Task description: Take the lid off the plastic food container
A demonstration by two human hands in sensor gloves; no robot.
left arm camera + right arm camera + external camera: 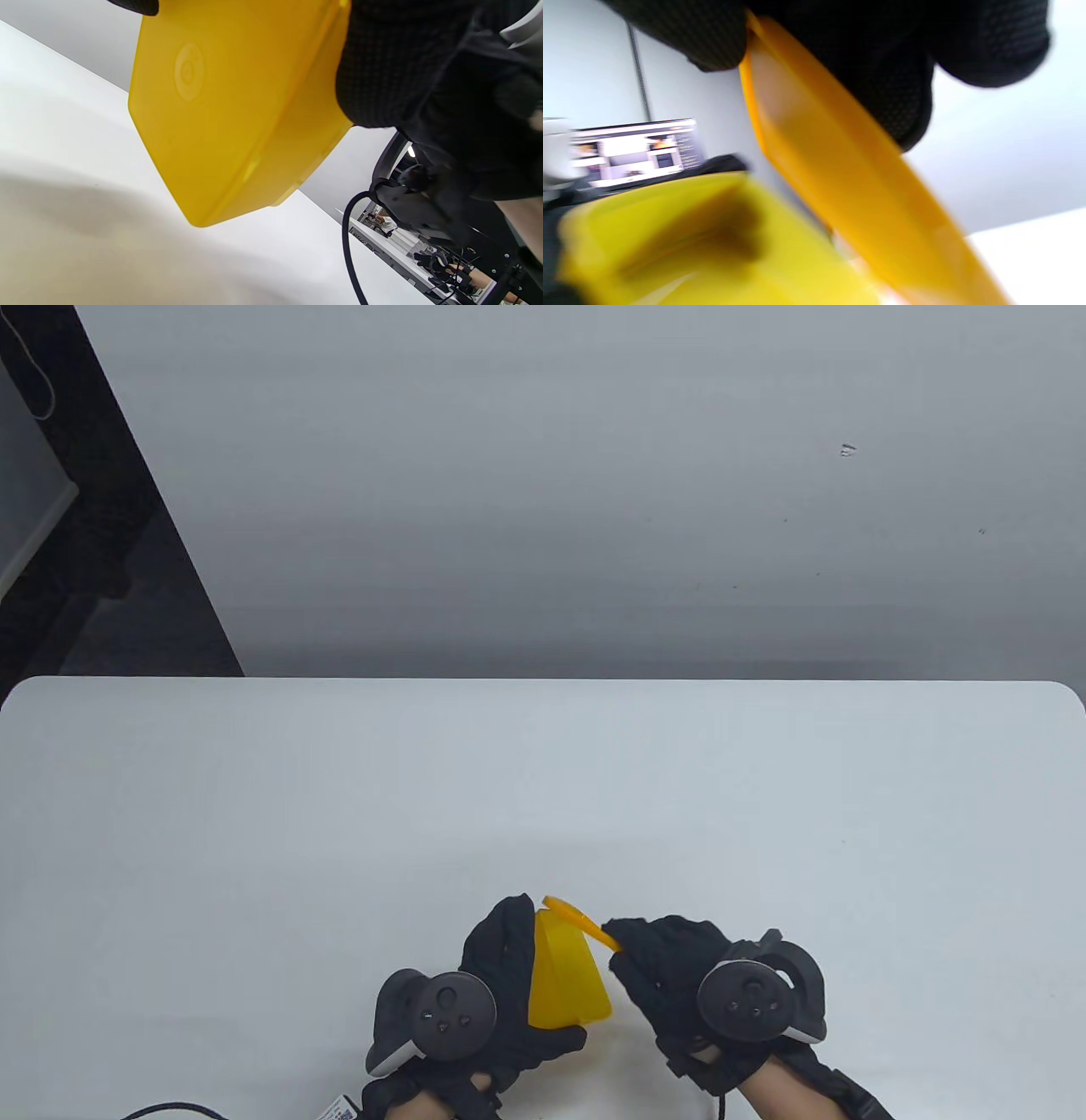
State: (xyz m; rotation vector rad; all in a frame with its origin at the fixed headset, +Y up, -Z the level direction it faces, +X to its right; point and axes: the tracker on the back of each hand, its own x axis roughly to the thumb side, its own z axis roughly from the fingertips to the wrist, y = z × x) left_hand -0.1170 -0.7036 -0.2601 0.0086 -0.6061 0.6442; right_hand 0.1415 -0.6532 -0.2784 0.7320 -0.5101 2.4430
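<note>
Yellow plastic: we see one container (567,984) gripped above the table (254,831) by the left hand (488,993), its fingers clamped around its side; nothing shows inside. One orange lid (585,929) sits pinched between the right hand's (679,984) fingertips, tilted, apart from the rim.

The yellow container (567,984) sits just above the near edge of the white table (543,780), tilted on its side. The left hand (501,984) grips the container's left side, fingers wrapped over its far edge. Just right of the container, the right hand (679,976) pinches the orange lid (581,920), which slants off the container's far corner.
</note>
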